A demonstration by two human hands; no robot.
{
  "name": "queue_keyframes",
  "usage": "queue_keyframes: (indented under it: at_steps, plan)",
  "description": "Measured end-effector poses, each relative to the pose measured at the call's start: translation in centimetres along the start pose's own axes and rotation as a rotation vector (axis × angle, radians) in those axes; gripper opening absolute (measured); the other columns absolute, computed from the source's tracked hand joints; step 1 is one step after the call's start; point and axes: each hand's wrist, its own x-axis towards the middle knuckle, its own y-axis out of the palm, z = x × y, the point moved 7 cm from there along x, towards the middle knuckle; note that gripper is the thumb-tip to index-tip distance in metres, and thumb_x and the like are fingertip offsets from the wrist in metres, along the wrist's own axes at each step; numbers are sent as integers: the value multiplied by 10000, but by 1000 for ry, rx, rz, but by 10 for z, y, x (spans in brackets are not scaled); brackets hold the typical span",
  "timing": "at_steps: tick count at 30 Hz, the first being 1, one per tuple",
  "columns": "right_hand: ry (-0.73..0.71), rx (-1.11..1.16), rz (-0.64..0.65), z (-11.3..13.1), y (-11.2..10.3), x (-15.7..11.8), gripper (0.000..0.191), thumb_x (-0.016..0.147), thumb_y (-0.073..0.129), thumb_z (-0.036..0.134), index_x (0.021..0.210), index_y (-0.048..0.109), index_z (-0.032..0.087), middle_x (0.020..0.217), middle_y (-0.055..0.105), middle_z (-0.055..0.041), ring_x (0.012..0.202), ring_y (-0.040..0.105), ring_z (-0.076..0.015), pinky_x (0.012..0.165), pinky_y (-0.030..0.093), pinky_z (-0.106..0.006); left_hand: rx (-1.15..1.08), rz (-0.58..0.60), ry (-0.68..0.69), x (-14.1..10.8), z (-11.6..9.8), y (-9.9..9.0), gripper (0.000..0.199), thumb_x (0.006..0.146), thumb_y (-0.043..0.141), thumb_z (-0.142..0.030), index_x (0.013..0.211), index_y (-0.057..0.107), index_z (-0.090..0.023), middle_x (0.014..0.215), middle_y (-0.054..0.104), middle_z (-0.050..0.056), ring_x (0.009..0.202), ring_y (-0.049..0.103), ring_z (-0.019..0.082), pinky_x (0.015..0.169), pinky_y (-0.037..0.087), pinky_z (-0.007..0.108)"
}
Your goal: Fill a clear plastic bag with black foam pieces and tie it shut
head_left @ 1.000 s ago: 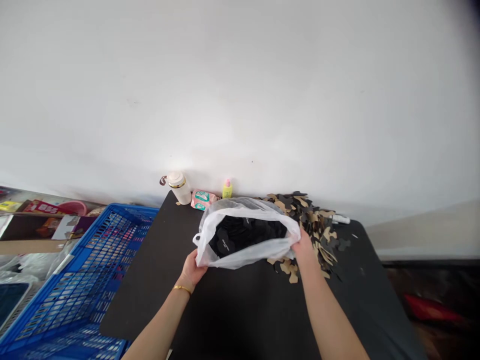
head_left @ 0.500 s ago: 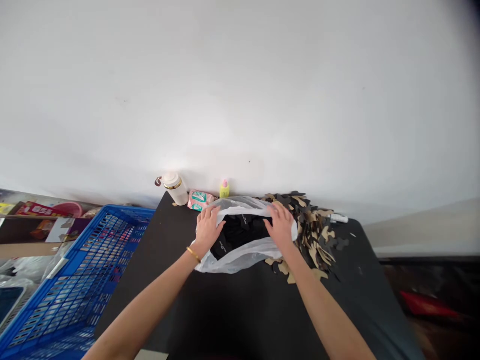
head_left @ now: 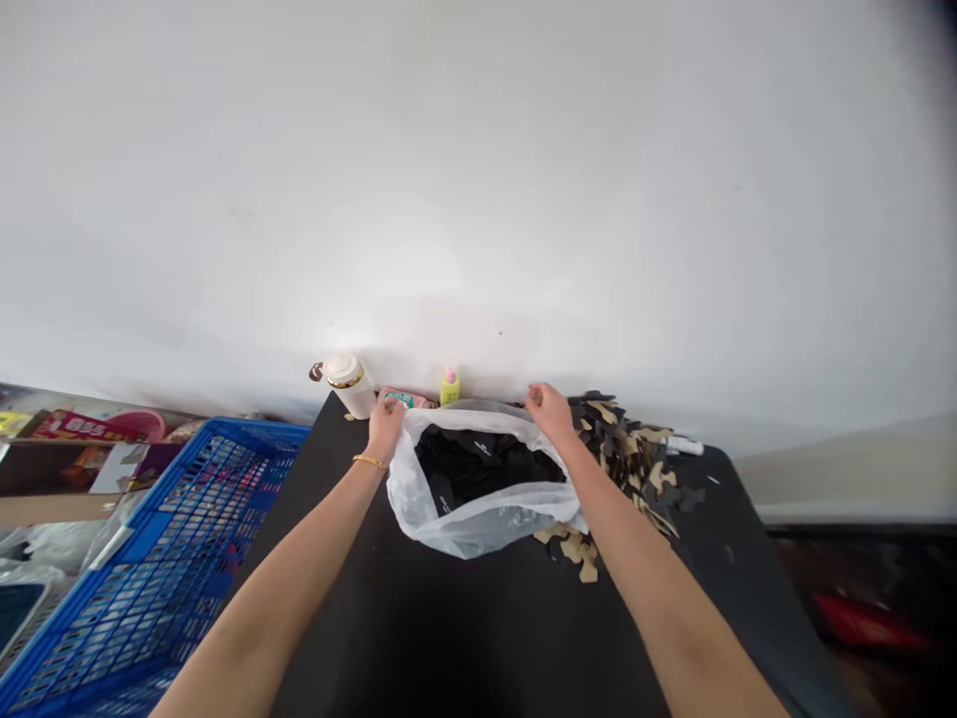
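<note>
A white translucent plastic bag (head_left: pixel 478 534) lies with its mouth wide on the black table (head_left: pixel 449 638). Inside it are black cloth items (head_left: pixel 478 464) with small white print. My left hand (head_left: pixel 386 427), with a gold bracelet on the wrist, is closed at the bag's upper left edge; whatever its fingers hold is too small to make out. Beyond the bag's upper right edge, my right hand (head_left: pixel 549 407) has its fingers curled together, and what they pinch, if anything, cannot be made out.
Camouflage-coloured cut pieces (head_left: pixel 620 449) are heaped right of the bag, near a white marker (head_left: pixel 684 446). Along the wall stand a white cup (head_left: pixel 351 387), a pink pack (head_left: pixel 404 397) and a yellow bottle (head_left: pixel 450 387). A blue basket (head_left: pixel 160 558) is at the left.
Both hands have come out of the bag's mouth, the left moving up and left, the right upward. Their spread fingers have closed. The bag's mouth is wider.
</note>
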Motion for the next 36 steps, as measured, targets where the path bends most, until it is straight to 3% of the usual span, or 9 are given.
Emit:
queue_keyframes:
  at_steps: [5, 8, 11, 14, 18, 22, 25, 29, 36]
  plan:
    - [-342, -316, 227, 10, 21, -92, 311, 870, 535, 249, 1155, 658, 224, 1126, 677, -101, 1113, 554, -289, 1046, 352, -463, 288, 250, 269, -63, -2, 23, 224, 792, 682, -171, 1005, 679, -240, 1102, 652, 84, 1154, 550, 269, 1054, 399, 369]
    - [-493, -737, 238, -18, 20, -159, 416, 891, 467, 139, 1277, 603, 211, 1066, 690, -122, 1107, 558, -298, 1106, 263, -532, 441, 472, 310, -106, 20, 29, 306, 707, 718, -118, 989, 724, -239, 1052, 685, 87, 1100, 579, 301, 1152, 270, 444]
    - [-507, -897, 205, -57, 3, -200, 305, 923, 464, 136, 1109, 680, 244, 914, 688, -77, 1022, 581, -268, 1124, 234, -524, 856, 605, 479, -132, 46, 19, 435, 740, 680, -127, 1158, 669, -247, 1072, 668, 90, 1119, 557, 313, 1188, 140, 511]
    - [-475, -885, 199, -92, -15, -219, 226, 906, 518, 136, 924, 695, 275, 881, 677, -31, 1024, 583, -247, 1121, 249, -487, 1326, 668, 697, -145, 73, 3, 357, 842, 584, -147, 1180, 635, -249, 988, 639, 88, 1051, 552, 304, 1138, 225, 540]
    - [-354, -834, 118, -128, -30, -220, 242, 867, 524, 113, 892, 695, 283, 925, 691, -30, 1000, 600, -250, 1051, 333, -457, 1406, 666, 740, -157, 95, -23, 396, 911, 415, -59, 1162, 643, -263, 939, 610, 80, 968, 551, 263, 1061, 332, 510]
    - [-281, -803, 38, -143, -30, -211, 276, 843, 477, 102, 975, 693, 210, 993, 692, -74, 951, 617, -247, 836, 466, -382, 1540, 762, 858, -190, 114, -41, 544, 875, 454, -36, 1362, 516, -270, 1152, 601, 85, 1159, 513, 268, 1145, 262, 537]
    - [-222, -787, -92, -127, -30, -208, 270, 868, 448, 141, 1026, 668, 149, 1005, 674, -122, 926, 601, -265, 818, 476, -400, 1567, 763, 894, -211, 114, -40, 507, 856, 504, -68, 1344, 518, -204, 1299, 556, 102, 1325, 407, 305, 1178, 229, 567]
    - [-333, -670, -201, -67, -8, -210, 271, 906, 477, 211, 1127, 626, 162, 1125, 622, -138, 1043, 554, -278, 925, 457, -432, 1417, 592, 854, -208, 91, -7, 438, 851, 441, -5, 1213, 595, -199, 1288, 568, 102, 1300, 444, 277, 1129, 367, 508]
    - [-527, -678, 174, 3, 87, -174, 607, 787, 567, 85, 1381, 484, 177, 1482, 436, -132, 1343, 387, -311, 1054, 388, -475, 1397, 495, 808, -159, 96, 47, 362, 886, 495, -88, 1235, 572, -146, 1348, 554, 146, 1308, 463, 294, 1072, 423, 490]
